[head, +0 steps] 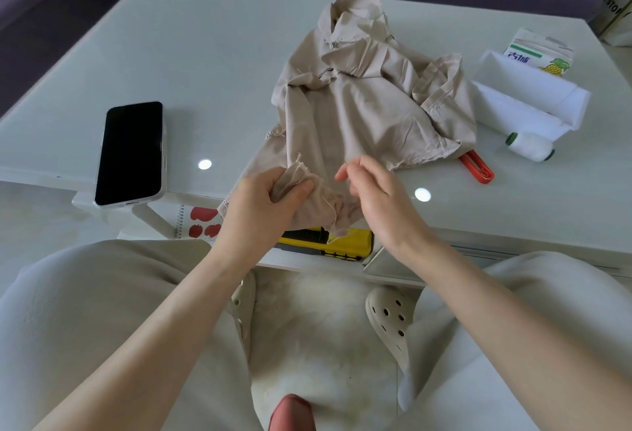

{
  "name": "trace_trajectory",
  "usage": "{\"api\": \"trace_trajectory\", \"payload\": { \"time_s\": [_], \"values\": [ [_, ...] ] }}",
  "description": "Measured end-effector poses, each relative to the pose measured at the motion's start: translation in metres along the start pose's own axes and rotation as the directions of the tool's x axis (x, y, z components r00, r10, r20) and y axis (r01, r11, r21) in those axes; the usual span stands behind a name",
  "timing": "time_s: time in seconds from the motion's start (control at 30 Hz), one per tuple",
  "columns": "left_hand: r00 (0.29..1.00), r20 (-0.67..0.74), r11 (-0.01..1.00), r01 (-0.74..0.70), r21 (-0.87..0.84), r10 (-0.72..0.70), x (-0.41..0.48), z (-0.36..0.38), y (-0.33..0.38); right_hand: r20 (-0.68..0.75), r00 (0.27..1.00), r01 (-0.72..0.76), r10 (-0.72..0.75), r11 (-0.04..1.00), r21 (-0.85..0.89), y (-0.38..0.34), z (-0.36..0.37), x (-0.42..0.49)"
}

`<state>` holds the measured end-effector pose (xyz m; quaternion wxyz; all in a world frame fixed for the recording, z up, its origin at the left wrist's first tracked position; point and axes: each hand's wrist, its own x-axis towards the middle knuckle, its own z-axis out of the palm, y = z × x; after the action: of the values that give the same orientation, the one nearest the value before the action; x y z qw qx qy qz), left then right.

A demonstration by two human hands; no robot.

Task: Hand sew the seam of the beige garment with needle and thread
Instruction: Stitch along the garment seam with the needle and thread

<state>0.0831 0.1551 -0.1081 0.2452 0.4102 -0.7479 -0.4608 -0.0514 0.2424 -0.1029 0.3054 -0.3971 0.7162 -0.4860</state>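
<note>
A crumpled beige garment (362,95) lies across the middle of the white table (205,54), its near edge hanging over the table's front. My left hand (263,201) grips a bunched, frayed fold of that near edge between thumb and fingers. My right hand (372,191) hovers just to the right of the fold with fingertips pinched together; a needle or thread between them is too fine to make out. A white thread spool (530,146) lies on its side to the right of the garment.
A black phone (131,153) lies at the table's left front. Red-handled scissors (477,167) poke out from under the garment. A white open box (526,99) and a carton (540,54) stand at the right. A yellow object (342,242) sits on the shelf below.
</note>
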Motion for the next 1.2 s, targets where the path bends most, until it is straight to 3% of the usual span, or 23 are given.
{"api": "trace_trajectory", "payload": {
  "time_s": [0.33, 0.8, 1.2],
  "values": [
    [0.997, -0.071, 0.999, 0.010, -0.048, -0.013, 0.003, -0.003, -0.001, 0.105, 0.974, 0.213, -0.200, 0.969, -0.122, 0.006, 0.001, -0.008],
    [0.999, -0.052, 0.994, -0.008, -0.108, 0.002, -0.001, -0.004, 0.004, 0.137, 0.970, 0.222, -0.199, 0.959, -0.178, 0.011, 0.004, -0.007],
    [0.969, -0.078, 0.953, -0.214, 0.216, 0.235, -0.013, 0.005, 0.004, 0.110, 0.964, 0.261, -0.241, 0.937, -0.232, 0.013, 0.007, -0.006]
  ]
}}
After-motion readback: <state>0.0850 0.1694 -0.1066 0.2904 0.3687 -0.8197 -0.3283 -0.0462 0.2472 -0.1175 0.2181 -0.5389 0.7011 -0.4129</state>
